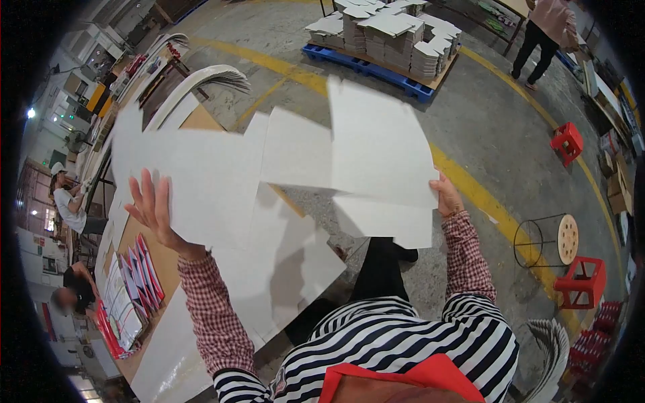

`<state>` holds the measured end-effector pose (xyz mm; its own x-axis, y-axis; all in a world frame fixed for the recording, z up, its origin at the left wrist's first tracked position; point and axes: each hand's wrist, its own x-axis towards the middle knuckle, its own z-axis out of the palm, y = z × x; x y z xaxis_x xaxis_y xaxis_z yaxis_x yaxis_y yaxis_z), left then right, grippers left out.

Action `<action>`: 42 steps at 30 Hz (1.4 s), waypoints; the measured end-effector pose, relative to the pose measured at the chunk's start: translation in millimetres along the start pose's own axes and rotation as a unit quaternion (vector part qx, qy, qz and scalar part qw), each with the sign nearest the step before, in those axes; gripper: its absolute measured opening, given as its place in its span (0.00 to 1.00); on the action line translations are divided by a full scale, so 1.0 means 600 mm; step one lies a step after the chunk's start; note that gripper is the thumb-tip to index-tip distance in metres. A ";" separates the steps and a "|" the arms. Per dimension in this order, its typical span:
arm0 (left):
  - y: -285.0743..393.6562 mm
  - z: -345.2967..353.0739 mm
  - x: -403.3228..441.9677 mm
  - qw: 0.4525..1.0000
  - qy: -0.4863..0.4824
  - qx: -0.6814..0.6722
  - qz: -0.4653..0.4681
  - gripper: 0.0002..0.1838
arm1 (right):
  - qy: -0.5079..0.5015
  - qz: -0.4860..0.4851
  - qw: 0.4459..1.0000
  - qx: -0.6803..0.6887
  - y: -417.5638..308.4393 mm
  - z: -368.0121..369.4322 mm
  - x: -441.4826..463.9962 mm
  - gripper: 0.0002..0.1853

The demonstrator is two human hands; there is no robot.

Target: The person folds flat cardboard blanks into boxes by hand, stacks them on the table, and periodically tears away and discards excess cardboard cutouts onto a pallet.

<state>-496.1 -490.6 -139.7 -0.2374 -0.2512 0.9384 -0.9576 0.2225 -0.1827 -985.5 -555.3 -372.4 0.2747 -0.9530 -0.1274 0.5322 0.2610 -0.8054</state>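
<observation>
A large white cardboard blank [379, 144], die-cut and creased, reaches from above the worktable out over the floor on the right. My right hand [448, 195] pinches its right edge, thumb on top. Over the blank's left part, my left hand [153, 209] is raised with fingers spread and holds nothing; whether the palm touches the board I cannot tell. Below lies another white cardboard sheet [289, 282] on the table, with a shadow across it. Folded red, white and blue printed pieces [142, 272] sit left of my left forearm.
Cardboard stacks [390, 40] stand on a blue pallet [366, 66] ahead. Red stools [581, 282] and a round-topped wire stand [567, 240] are on the right. A person [543, 33] stands at the far right; other people [70, 201] are along the left. A curved cardboard stack [208, 77] lies beyond the table.
</observation>
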 end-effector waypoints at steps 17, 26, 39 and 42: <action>0.204 0.362 -0.018 0.895 -0.367 -0.142 -0.208 0.38 | 0.233 -0.289 0.926 -0.078 -0.442 -0.284 0.158 0.20; 0.487 0.238 -0.057 0.682 -0.631 -0.267 -0.257 0.32 | 0.317 -0.302 0.899 0.012 -0.572 -0.415 0.256 0.21; 0.501 0.283 -0.012 0.670 -0.622 -0.255 -0.315 0.28 | 0.260 -0.331 0.907 0.022 -0.767 -0.387 0.593 0.23; 0.485 0.282 -0.004 0.677 -0.619 -0.235 -0.321 0.28 | 0.252 -0.325 0.911 0.030 -0.817 -0.377 0.701 0.24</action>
<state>-801.9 -584.7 -244.9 -0.0298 -0.9710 -0.2373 -0.8390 -0.1048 0.5340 -1311.9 -1118.6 -162.0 -0.5083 -0.8549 0.1042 0.4983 -0.3906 -0.7740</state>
